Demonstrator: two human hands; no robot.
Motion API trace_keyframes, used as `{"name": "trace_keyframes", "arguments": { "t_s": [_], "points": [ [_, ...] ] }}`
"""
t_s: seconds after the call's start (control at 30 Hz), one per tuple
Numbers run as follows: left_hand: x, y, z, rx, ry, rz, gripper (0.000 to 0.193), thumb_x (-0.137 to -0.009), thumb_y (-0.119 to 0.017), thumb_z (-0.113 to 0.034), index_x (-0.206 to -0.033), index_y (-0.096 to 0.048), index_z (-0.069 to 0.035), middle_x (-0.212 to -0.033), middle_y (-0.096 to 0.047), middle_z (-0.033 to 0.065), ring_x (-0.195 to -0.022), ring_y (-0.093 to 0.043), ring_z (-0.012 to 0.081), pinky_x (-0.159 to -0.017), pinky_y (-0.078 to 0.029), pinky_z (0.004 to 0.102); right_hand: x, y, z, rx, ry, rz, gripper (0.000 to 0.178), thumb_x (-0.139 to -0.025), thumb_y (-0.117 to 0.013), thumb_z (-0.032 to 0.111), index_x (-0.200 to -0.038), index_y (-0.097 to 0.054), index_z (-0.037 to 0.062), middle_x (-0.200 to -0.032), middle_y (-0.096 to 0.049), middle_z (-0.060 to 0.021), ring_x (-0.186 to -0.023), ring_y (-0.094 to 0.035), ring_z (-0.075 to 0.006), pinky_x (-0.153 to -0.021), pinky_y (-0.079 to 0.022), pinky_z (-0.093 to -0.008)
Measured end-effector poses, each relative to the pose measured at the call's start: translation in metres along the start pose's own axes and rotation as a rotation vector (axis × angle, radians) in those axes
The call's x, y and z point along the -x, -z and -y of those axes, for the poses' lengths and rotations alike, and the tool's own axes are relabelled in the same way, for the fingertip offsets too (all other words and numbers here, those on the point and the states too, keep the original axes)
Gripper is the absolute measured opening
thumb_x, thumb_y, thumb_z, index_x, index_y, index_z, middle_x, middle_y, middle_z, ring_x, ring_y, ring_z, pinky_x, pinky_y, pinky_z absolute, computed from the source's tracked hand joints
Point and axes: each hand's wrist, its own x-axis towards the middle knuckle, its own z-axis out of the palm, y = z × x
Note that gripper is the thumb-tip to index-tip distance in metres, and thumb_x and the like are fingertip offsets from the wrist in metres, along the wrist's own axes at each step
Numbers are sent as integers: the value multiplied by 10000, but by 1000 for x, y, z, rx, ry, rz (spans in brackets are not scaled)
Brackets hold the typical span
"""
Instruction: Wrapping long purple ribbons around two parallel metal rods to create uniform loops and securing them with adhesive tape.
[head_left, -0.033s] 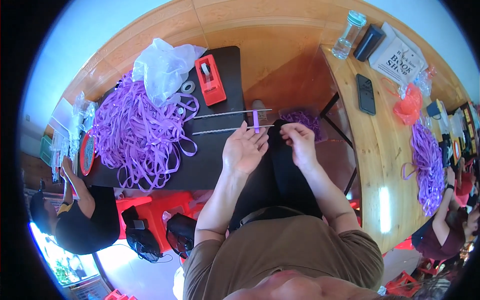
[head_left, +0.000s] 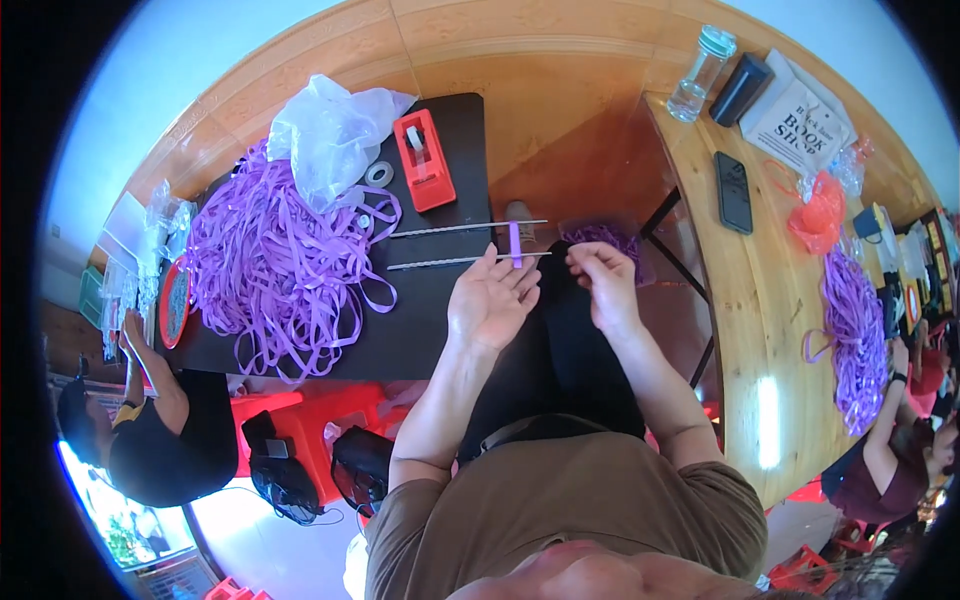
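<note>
My left hand (head_left: 490, 308) is palm up with its fingers spread, just below the tip of the nearer of two thin metal rods (head_left: 425, 265). Both rods stick out past the right edge of a dark table. A short purple ribbon loop (head_left: 515, 245) spans the two rods close to their ends, above my left fingertips. To the right, my right hand (head_left: 605, 288) is closed, thumb and fingertips pinched together near the rod tip; whatever may be between them is too small to see. On the dark table lies a big tangled heap of purple ribbon (head_left: 275, 260).
Beside the heap are a white plastic bag (head_left: 330, 140), a red tape dispenser (head_left: 424, 165) and a tape roll (head_left: 378, 175). A wooden table (head_left: 750, 330) at right bears a phone (head_left: 733, 192), bottle (head_left: 700, 75) and ribbon bundle (head_left: 850, 340). People sit at both sides.
</note>
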Motion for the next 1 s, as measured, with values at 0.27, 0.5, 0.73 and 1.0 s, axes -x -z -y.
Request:
{"name": "trace_keyframes", "arguments": {
  "t_s": [0.27,0.5,0.73,1.0],
  "points": [
    [-6,11,1,44,2,66,581,-947,-463,-400,-1298,-384,56,-1318,-425,203,-1212,-396,322,-1031,-303,415,-79,-89,40,289,213,424,157,-870,-631,103,-971,-662,-14,-849,-637,-17,-772,-542,-69,-687,-416,-218],
    [-6,12,5,66,-6,71,545,-924,-508,-409,-1246,-431,24,-1277,-455,176,-1217,-379,323,-1041,-272,421,-135,-170,29,603,0,420,242,-847,-679,244,-860,-692,3,-771,-629,-27,-725,-526,-87,-672,-395,-244],
    [-7,12,7,59,-38,80,495,-931,-496,-396,-1228,-433,-5,-1205,-478,137,-1161,-428,273,-1014,-295,407,-129,-190,8,133,-44,352,123,-790,-697,91,-713,-647,8,-703,-614,-38,-653,-532,-100,-614,-399,-270],
    [1,5,6,20,-77,99,357,-970,-398,-372,-1169,-480,-88,-1168,-516,68,-1115,-463,229,-979,-328,391,-93,-200,27,80,6,264,107,-801,-680,66,-721,-638,8,-693,-604,-30,-627,-515,-86,-580,-387,-249]
  ]
}}
